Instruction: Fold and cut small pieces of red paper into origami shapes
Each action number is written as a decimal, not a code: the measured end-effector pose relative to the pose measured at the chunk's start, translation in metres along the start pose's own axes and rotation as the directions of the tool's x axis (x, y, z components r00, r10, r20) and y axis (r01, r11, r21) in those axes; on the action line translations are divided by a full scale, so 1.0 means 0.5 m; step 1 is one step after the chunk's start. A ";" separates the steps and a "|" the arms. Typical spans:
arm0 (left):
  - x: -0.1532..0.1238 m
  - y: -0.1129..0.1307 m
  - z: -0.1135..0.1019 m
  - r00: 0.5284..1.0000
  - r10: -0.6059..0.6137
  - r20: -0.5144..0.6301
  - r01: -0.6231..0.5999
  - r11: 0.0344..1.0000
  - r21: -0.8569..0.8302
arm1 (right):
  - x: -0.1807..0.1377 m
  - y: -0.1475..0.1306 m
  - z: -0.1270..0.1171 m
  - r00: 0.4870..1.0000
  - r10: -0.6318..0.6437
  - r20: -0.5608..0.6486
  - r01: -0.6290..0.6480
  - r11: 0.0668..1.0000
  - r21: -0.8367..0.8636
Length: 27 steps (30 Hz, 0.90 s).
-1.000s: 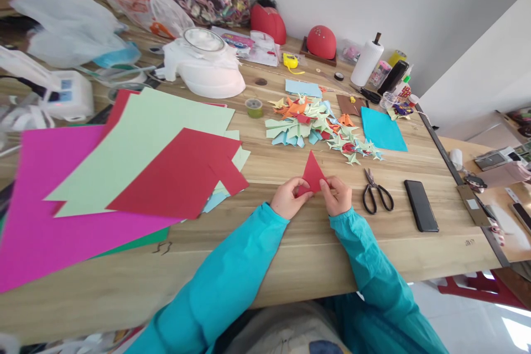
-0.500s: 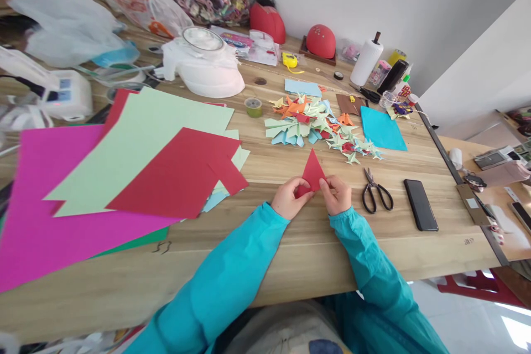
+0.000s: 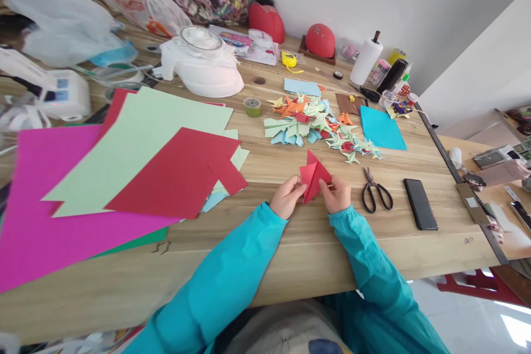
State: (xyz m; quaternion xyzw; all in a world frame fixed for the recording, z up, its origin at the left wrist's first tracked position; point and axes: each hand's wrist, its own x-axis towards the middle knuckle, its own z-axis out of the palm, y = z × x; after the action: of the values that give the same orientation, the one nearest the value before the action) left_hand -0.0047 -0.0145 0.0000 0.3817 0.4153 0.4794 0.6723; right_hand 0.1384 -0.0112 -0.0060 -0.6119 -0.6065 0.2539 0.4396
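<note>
Beyond the black scissors (image 3: pixel 376 193) lies a heap of small folded paper figures (image 3: pixel 315 127), a dark phone (image 3: pixel 420 204) rests just to their right, and large coloured sheets (image 3: pixel 136 171) spread well to their left, all apart from the hands. Just left of the scissors, over the wooden table (image 3: pixel 290 254), the left hand (image 3: pixel 286 198) and right hand (image 3: pixel 338 194) each pinch a lower edge of the red folded paper (image 3: pixel 314 177). It is a small pointed shape with a raised centre crease, its tip aimed away from the person.
</note>
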 end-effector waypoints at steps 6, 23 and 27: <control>0.012 0.000 -0.013 0.995 -0.026 -0.092 0.007 0.979 -0.205 | 0.004 -0.022 -0.009 0.988 0.143 -0.052 -0.122 0.949 0.292; 0.013 0.008 -0.017 0.953 0.045 -0.298 -0.103 0.978 -0.181 | 0.008 -0.040 -0.019 0.979 0.192 0.063 -0.200 0.881 0.428; 0.009 0.018 -0.010 0.963 -0.003 -0.270 -0.065 0.968 -0.241 | 0.016 -0.038 -0.024 0.966 0.253 0.058 -0.249 0.837 0.487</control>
State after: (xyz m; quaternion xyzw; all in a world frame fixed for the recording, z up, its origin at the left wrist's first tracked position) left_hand -0.0116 -0.0071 0.0054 0.2329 0.4334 0.5854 0.6444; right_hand 0.1401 -0.0086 0.0176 -0.5553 -0.4351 0.4521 0.5458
